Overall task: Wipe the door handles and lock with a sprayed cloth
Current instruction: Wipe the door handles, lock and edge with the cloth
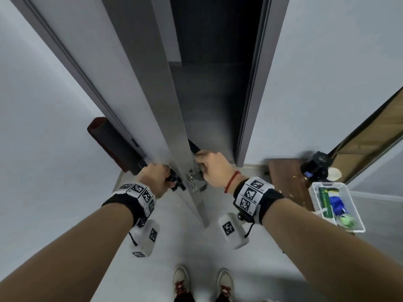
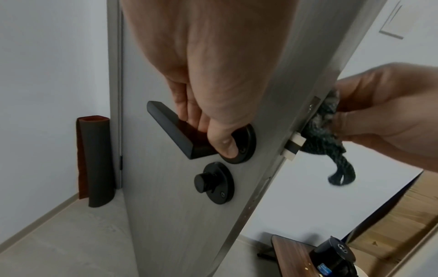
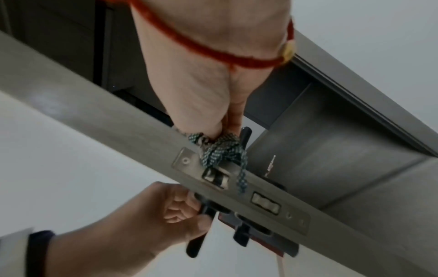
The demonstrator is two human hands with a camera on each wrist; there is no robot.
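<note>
A grey door (image 1: 172, 118) stands ajar, its edge toward me. My left hand (image 1: 162, 176) grips the black lever handle (image 2: 170, 127) on the door's left face, fingers curled over it near the round rose. Below the lever sits a black thumb-turn lock (image 2: 213, 182). My right hand (image 1: 209, 165) holds a bunched dark speckled cloth (image 3: 220, 150) against the metal lock plate (image 3: 267, 195) on the door edge, just above the latch bolt (image 2: 295, 148). A strip of cloth hangs down over the plate. The handle on the right face is mostly hidden behind my right hand.
A rolled dark mat (image 1: 109, 144) with a red inside leans on the wall behind the door. At the right stands a wooden stool (image 1: 287, 182) with a black device (image 1: 316, 165) and a white basket (image 1: 349, 227) of supplies. My shoes (image 1: 202, 282) are on the pale floor.
</note>
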